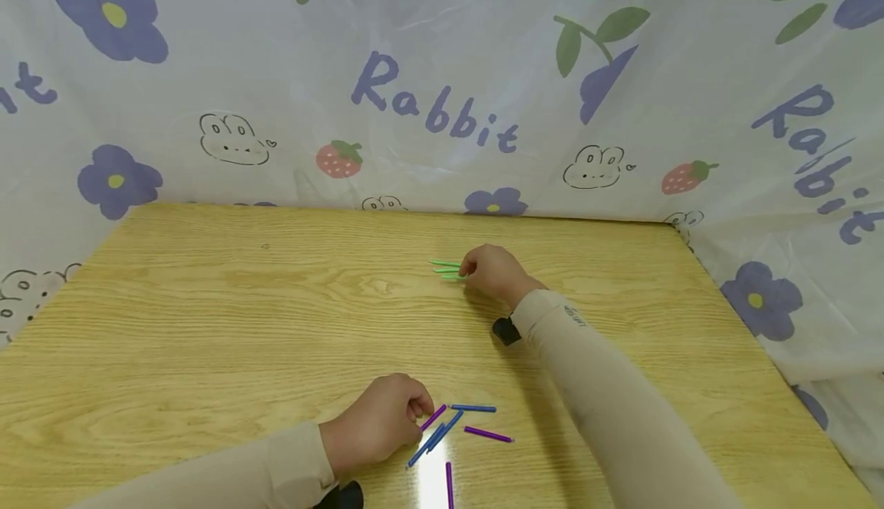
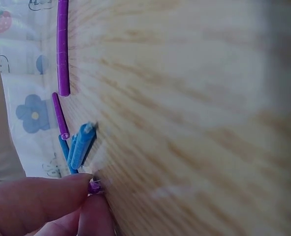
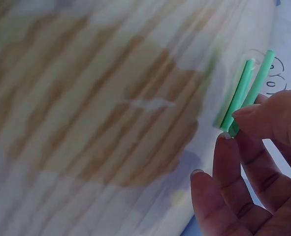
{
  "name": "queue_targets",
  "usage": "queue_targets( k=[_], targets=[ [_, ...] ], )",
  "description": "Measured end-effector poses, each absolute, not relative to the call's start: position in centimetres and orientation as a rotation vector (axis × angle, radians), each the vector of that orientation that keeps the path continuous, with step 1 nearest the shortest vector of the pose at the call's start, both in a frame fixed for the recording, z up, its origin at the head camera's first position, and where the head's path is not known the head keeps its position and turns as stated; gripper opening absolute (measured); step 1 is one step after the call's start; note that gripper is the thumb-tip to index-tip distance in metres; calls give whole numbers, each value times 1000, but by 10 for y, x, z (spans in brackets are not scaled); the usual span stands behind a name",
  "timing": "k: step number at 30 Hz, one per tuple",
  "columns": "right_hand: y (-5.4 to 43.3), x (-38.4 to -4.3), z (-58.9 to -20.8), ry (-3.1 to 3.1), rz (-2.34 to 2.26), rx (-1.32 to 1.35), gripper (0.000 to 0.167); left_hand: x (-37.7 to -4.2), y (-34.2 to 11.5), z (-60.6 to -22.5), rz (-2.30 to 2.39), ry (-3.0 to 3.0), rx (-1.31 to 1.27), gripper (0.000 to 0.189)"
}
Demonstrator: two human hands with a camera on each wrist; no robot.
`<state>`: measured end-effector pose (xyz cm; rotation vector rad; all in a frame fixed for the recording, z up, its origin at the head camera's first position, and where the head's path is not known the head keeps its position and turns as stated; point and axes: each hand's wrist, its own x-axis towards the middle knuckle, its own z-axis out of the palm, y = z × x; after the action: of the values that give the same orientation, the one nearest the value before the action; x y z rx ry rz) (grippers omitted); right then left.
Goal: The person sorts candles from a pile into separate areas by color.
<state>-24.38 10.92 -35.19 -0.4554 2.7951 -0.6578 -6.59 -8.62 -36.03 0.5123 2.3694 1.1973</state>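
Note:
My left hand (image 1: 378, 423) is low over the front of the wooden table, pinching the end of a thin purple stick (image 1: 435, 415) between thumb and finger. Several blue sticks (image 1: 473, 408) lie just right of it, some crossing or side by side. Farther back, my right hand (image 1: 496, 272) holds a thin green stick (image 3: 259, 76) between thumb and fingertips. Beside that one lies another green stick (image 3: 237, 96), nearly parallel. In the head view the right fingers cover the right ends of the green sticks.
Two more purple sticks lie nearer the front, one purple stick (image 1: 488, 434) slanted and another purple stick (image 1: 450, 484) pointing towards me. The wooden table (image 1: 242, 325) meets a patterned cloth (image 1: 442, 56) at its back and sides.

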Motion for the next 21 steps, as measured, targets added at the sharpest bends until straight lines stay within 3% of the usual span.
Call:
queue_targets(
  k=[21],
  targets=[
    [94,-253,-356,2792,-507,-441,21,-66,-85,-362,1202,2383,513,22]
  ],
)
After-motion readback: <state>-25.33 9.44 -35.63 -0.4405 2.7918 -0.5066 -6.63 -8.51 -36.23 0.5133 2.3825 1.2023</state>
